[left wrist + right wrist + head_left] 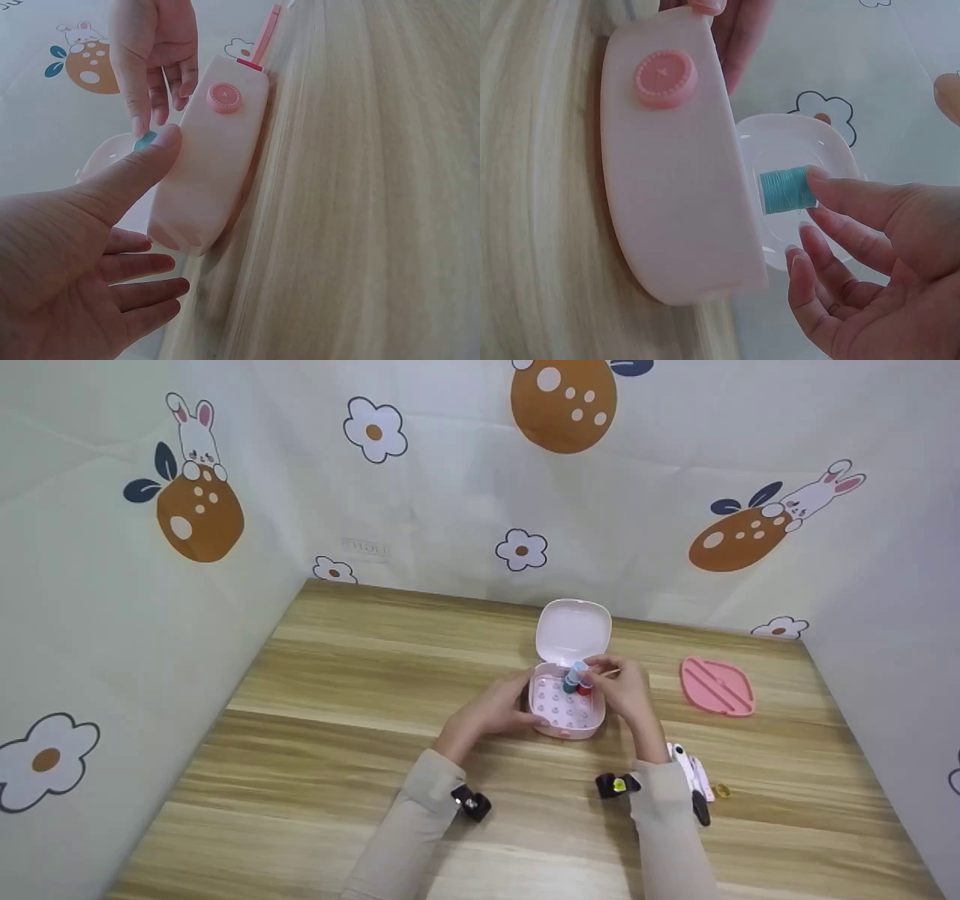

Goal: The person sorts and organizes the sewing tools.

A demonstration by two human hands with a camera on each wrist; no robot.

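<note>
A pale pink box (pixel 564 733) stands on the table with its lid (pixel 574 630) raised at the back. A small repeated print covers its floor, and a pink button-shaped knob (pixel 665 79) marks the front. My left hand (pixel 495 706) holds the near left corner, thumb over the rim, with the other fingers along the side. Above the box, my right hand (pixel 626 690) pinches a turquoise thread spool (pixel 787 190) between thumb and fingers. Beneath it, inside, a dark teal spool (pixel 570 687) and a red spool (pixel 585 690) show, partly covered by the hand.
To the right lies a pink divided tray (pixel 716 686) with a diagonal slot. By my right forearm are a white-and-black tool (pixel 700 808), a pale flat strip (pixel 701 777) and a small gold-coloured ring (pixel 722 790), partly hidden. A printed cloth wall (pixel 435 495) borders the table's back and sides.
</note>
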